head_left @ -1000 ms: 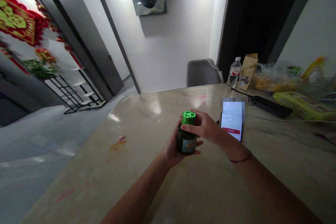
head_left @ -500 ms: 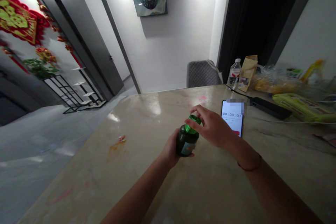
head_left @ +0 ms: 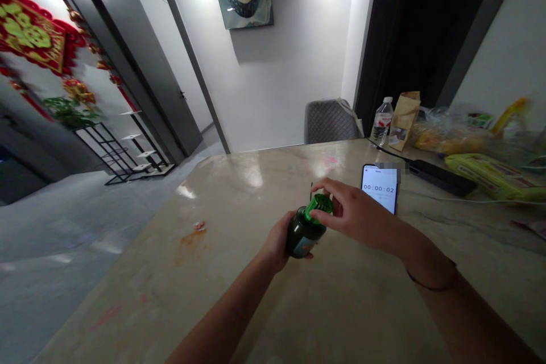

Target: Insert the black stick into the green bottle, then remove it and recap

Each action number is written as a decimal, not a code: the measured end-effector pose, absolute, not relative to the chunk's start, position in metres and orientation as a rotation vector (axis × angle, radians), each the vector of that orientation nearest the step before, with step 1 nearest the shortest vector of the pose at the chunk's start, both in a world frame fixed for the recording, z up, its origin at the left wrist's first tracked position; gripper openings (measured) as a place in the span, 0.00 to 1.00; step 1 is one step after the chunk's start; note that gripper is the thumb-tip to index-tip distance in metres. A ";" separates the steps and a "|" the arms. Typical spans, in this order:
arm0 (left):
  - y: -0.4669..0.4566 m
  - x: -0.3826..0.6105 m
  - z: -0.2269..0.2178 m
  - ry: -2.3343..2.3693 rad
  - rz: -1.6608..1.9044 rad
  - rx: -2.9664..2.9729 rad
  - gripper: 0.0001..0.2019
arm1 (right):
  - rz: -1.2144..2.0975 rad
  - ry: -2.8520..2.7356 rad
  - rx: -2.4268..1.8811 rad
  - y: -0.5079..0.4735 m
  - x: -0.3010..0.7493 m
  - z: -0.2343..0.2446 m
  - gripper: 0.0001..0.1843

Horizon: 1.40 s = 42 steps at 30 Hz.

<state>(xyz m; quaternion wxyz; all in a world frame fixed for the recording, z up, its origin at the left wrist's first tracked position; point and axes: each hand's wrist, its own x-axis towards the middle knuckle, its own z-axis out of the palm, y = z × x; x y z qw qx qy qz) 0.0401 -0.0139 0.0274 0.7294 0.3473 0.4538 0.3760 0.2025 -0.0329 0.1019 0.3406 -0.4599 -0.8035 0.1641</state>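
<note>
My left hand point(head_left: 278, 242) is wrapped round the body of a dark green bottle point(head_left: 302, 237) with a pale label. The bottle leans to the right above the table. Its bright green, ridged cap point(head_left: 319, 205) is between the thumb and curled fingers of my right hand point(head_left: 343, 205). Part of the cap's right side is hidden by those fingers. A thin dark strip point(head_left: 311, 190) sticks up beside my right fingertips; what it is I cannot make out. Just beyond my right wrist lies a phone point(head_left: 379, 190) with a running timer on its screen.
A marbled table point(head_left: 239, 193) spreads out below my hands. At its right stand a water bottle point(head_left: 381, 122) and a paper bag point(head_left: 404, 120), near a black oblong device point(head_left: 441, 176) and a yellow-green packet point(head_left: 495, 176). Scraps point(head_left: 199, 226) and an orange stain lie to the left.
The cap and bottle neck have tipped further to the right. My right wrist has swung outward to the right, with its fingers still at the cap. The phone timer advanced a second.
</note>
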 end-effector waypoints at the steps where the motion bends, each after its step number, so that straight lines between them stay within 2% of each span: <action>1: -0.014 0.040 0.027 1.002 0.816 0.768 0.17 | 0.449 -2.100 -1.186 -0.035 0.204 0.102 0.17; 4: -0.013 0.039 0.025 1.023 0.781 0.779 0.16 | 0.506 -2.125 -1.170 -0.039 0.205 0.102 0.23; 7: -0.012 0.039 0.023 1.036 0.770 0.777 0.16 | 0.503 -2.127 -1.176 -0.042 0.204 0.102 0.25; 12: -0.011 0.039 0.024 1.057 0.760 0.776 0.16 | 0.311 -1.984 -1.314 -0.039 0.197 0.102 0.17; 15: -0.011 0.038 0.025 1.057 0.770 0.785 0.16 | 0.339 -2.003 -1.337 -0.038 0.199 0.101 0.15; 22: -0.012 0.038 0.023 1.033 0.748 0.765 0.17 | 0.443 -2.133 -1.207 -0.042 0.209 0.101 0.29; 28: -0.011 0.039 0.024 1.047 0.748 0.748 0.16 | 0.430 -2.108 -1.419 -0.041 0.202 0.105 0.26; 33: -0.011 0.038 0.024 1.043 0.749 0.762 0.17 | 0.383 -2.158 -1.347 -0.043 0.203 0.102 0.30; 37: -0.012 0.039 0.024 1.062 0.757 0.778 0.16 | 0.232 -2.115 -1.559 -0.043 0.197 0.102 0.23; 42: -0.012 0.039 0.024 1.032 0.747 0.804 0.16 | 0.322 -2.146 -1.537 -0.043 0.196 0.105 0.14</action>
